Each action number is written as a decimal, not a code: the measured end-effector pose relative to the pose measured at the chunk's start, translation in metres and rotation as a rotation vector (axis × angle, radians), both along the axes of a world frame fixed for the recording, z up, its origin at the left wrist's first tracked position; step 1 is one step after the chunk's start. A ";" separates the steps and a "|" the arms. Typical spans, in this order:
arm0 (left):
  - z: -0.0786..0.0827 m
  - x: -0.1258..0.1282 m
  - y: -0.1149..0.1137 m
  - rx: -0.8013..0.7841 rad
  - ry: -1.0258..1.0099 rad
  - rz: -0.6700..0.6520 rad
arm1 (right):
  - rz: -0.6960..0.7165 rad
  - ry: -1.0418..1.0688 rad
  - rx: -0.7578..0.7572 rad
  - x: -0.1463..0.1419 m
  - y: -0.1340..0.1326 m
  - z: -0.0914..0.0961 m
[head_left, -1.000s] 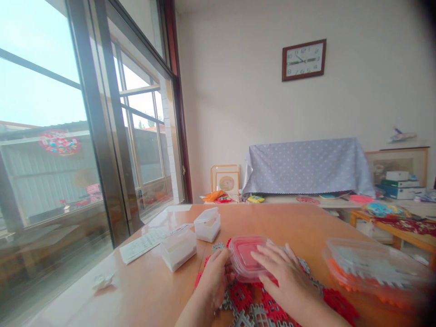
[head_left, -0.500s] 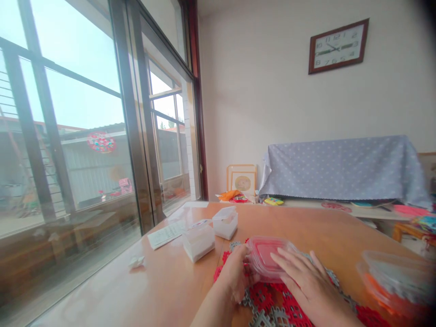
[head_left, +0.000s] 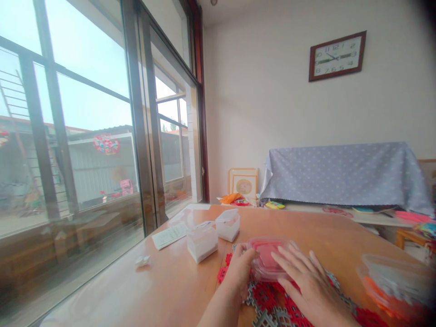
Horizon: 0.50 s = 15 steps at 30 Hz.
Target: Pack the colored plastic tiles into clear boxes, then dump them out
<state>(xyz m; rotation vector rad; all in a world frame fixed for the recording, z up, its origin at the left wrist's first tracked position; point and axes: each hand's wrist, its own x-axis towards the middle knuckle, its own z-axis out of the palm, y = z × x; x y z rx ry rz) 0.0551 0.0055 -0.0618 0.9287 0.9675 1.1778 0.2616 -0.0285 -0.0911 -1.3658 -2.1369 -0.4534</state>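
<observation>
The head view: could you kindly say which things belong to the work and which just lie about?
Likely in the work:
clear container
red and grey toothed pieces

Apparently just about:
white scrap
framed picture
wall clock
dotted cloth

The clear plastic tub (head_left: 265, 250) sat pretty much level, red showing through, with a messy bunch of red and grey toothed pieces (head_left: 264, 297) around it.

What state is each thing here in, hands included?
Left hand: curled at the clear container's left side
Clear container: lid on; seal cannot be judged
Right hand: open, fingers spread over that lid
Red and grey pieces: spread on the table
White boxes: upright
Right-side tub: holding orange and grey pieces; lid unclear
Printed sheet: lying flat
Cloth: draped
Clock: hanging
</observation>
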 end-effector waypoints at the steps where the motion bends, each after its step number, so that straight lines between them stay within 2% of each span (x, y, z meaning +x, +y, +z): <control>1: 0.002 0.000 0.000 0.001 -0.008 0.029 | -0.006 0.003 0.047 -0.001 -0.002 0.003; 4: 0.012 -0.009 0.000 0.018 -0.010 0.106 | -0.027 0.044 0.192 -0.002 -0.007 0.011; 7: 0.033 -0.036 0.001 0.074 -0.004 0.165 | -0.046 0.112 0.282 0.003 -0.009 0.015; 12: 0.076 -0.109 0.005 0.159 0.046 0.343 | -0.060 0.163 0.307 0.010 -0.001 0.018; 15: 0.091 -0.153 0.012 0.142 0.110 0.483 | -0.063 0.170 0.302 0.008 0.002 0.017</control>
